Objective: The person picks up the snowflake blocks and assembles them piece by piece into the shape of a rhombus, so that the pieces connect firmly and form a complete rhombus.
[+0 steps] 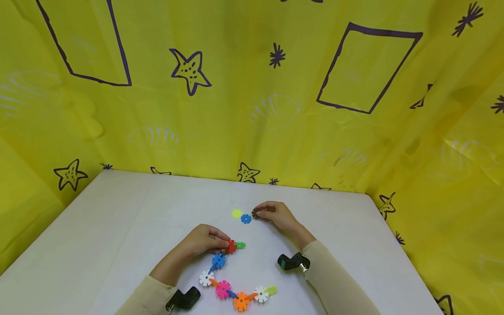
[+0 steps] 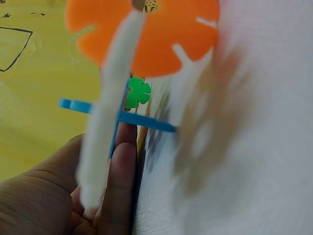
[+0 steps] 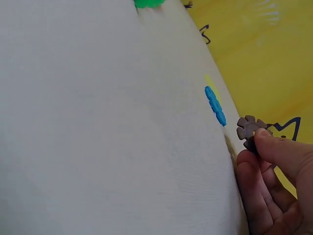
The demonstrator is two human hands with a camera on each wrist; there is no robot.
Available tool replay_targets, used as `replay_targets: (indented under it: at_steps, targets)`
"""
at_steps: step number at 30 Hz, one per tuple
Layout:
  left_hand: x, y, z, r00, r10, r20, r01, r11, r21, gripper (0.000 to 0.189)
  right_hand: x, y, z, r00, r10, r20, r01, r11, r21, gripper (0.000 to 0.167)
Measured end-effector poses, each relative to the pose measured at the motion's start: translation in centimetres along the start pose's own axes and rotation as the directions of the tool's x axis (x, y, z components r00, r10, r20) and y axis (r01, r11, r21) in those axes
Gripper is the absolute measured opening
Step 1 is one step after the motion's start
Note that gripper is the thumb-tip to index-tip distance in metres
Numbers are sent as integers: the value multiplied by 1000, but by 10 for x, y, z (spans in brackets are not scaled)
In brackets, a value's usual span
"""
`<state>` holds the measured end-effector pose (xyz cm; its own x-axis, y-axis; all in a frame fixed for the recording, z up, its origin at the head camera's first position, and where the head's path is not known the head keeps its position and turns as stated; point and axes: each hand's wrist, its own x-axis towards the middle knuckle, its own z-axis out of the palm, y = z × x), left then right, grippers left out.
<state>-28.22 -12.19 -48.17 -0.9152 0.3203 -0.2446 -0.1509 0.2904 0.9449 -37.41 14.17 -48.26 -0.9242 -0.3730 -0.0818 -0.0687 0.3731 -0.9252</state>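
Observation:
My left hand (image 1: 208, 239) pinches a red notched disc (image 1: 232, 246) at the upper end of a chain of linked plastic snowflake discs. A green disc (image 1: 240, 245) is slotted into the red one's right side. From there the chain curves down through a blue disc (image 1: 218, 260), a white disc (image 1: 205, 278), a pink disc (image 1: 223, 289) and an orange disc (image 1: 241, 302). It finishes at a yellow-green disc (image 1: 271, 290). Farther back, my right hand (image 1: 276, 213) holds a brown disc (image 3: 248, 129) between thumb and fingers.
A loose yellow disc (image 1: 236, 213) and a loose blue disc (image 1: 246, 218) lie flat just left of the right hand. The white table (image 1: 165, 201) backs onto a yellow curtain (image 1: 228, 131) with drawn starfish. Dark wrist cameras sit on both sleeves.

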Motion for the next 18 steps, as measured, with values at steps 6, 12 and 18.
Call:
replay_targets:
  at_steps: [6, 12, 18]
  targets:
    - [1, 0, 0, 1000, 7, 5, -7, 1000, -1, 24, -19, 3, 3, 999, -4, 37, 1, 995, 96, 25]
    - [0, 0, 0, 1000, 6, 6, -6, 1000, 7, 23, -34, 4, 9, 1000, -2, 31, -3, 991, 135, 29]
    - [0, 0, 0, 1000, 7, 6, -7, 1000, 1, 24, -46, 3, 14, 998, 7, 58, -16, 987, 157, 29]
